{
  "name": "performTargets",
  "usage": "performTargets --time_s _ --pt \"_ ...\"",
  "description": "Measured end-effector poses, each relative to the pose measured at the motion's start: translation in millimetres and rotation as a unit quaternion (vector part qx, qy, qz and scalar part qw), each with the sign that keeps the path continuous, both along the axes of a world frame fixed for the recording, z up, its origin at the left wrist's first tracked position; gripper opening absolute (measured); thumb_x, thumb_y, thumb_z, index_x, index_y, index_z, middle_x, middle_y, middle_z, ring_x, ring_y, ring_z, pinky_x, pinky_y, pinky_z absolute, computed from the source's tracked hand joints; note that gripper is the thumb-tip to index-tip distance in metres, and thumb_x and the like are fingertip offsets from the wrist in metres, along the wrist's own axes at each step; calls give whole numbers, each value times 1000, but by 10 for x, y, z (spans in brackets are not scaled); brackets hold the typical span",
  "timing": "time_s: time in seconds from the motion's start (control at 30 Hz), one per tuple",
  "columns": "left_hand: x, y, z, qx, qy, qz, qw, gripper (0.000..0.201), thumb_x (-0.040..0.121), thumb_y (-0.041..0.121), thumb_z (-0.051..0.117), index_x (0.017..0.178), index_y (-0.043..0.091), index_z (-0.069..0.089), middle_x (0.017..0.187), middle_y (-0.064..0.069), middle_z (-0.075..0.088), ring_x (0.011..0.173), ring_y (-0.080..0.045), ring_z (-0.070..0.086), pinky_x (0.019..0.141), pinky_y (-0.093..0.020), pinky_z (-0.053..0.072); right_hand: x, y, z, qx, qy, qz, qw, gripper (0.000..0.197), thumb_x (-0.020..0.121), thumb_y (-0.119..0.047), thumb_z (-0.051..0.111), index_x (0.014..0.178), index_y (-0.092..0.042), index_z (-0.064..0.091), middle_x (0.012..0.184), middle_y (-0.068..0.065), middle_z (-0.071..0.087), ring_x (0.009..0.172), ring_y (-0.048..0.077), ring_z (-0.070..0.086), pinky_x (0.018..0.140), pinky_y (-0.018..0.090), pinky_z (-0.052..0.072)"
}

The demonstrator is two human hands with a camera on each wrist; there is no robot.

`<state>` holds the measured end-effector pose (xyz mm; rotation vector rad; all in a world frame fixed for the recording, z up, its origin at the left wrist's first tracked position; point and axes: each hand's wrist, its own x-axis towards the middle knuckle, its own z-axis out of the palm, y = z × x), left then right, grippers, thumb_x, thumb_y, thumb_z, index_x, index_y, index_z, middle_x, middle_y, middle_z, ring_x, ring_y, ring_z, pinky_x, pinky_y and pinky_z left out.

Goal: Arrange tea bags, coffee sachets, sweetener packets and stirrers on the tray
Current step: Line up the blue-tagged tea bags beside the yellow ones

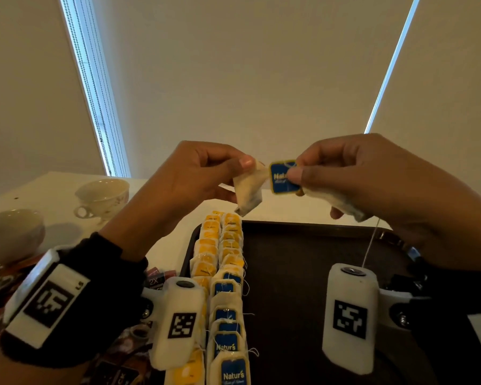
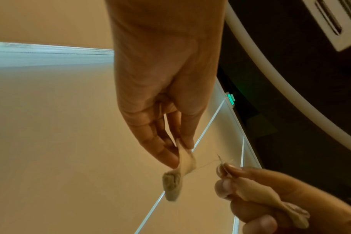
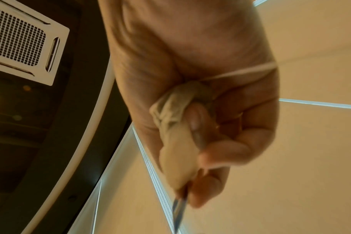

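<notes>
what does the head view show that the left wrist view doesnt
Only the head view shows the dark tray with its rows of tea bags, two cups on the table, and the blue tag face-on. Only the left wrist view shows the dark ceiling. Both show the left hand pinching one tea bag and the right hand holding another.

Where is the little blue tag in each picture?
Head: the blue tag sits centre frame, pinched by the right hand.
Left wrist: only its thin edge shows, lower right.
Right wrist: seen edge-on, bottom centre.
Shared landmark: the tea bag beside it, in head and left wrist views.
</notes>
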<state>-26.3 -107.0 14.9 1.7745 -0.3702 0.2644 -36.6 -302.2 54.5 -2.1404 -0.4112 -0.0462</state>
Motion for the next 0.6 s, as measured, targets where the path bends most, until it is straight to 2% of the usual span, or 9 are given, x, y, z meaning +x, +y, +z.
performTargets --time_s 0.1,0.13,0.2,0.27,0.33,0.43,0.5,0.6 --pt "-13 17 8 -35 8 -35 999 23 75 34 56 88 19 69 83 8 70 80 -8 66 64 -20 55 50 -37 -4 24 -6 -48 999 11 83 -34 64 82 -23 66 81 -2 62 39 3 55 33 11 34" --pt "-11 28 13 -59 13 -45 997 24 75 34 55 89 18 68 88 5 70 83 -9 66 66 -22 55 70 -52 -15 15 -1 -53 998 11 84 -33 64 83 -23 66 82 -1 62 44 6 56 34 11 35" --pt "-10 52 32 -109 19 -54 992 23 76 33 55 89 18 66 95 1 69 88 -13 67 70 -25 57 99 -87 -42 -18 19 -42 999 12 84 -31 65 88 -20 67 86 1 63 63 12 58 40 14 41" --pt "-16 65 55 -156 16 -39 987 18 80 31 54 87 17 64 90 3 71 86 -12 68 70 -26 57 111 -125 -65 -56 44 -11 997 12 83 -27 66 90 -18 68 90 2 64 76 15 58 45 16 46" --pt "-11 74 61 -182 -7 10 983 14 88 26 51 87 18 62 87 7 71 85 -12 69 69 -24 57 104 -164 -73 -84 67 28 994 9 81 -24 67 88 -19 70 81 -1 66 70 11 59 45 16 45" --pt "10 86 50 -200 -63 110 972 15 97 20 47 89 20 59 104 -1 67 95 -19 68 71 -24 57 81 -196 -66 -141 91 103 981 7 80 -25 68 85 -22 71 63 -7 66 55 1 56 48 14 42" --pt "2 82 52 -215 -90 126 964 15 98 17 45 90 18 58 101 -3 68 91 -18 70 69 -23 57 65 -182 -64 -172 103 157 967 8 80 -26 66 87 -24 71 68 -2 68 58 5 57 54 18 42" --pt "-25 43 57 -218 -96 109 965 15 99 14 44 92 16 57 85 3 73 85 -18 72 69 -27 58 61 -137 -84 -186 114 209 953 10 83 -24 65 91 -25 70 79 5 69 66 11 57 61 22 43"
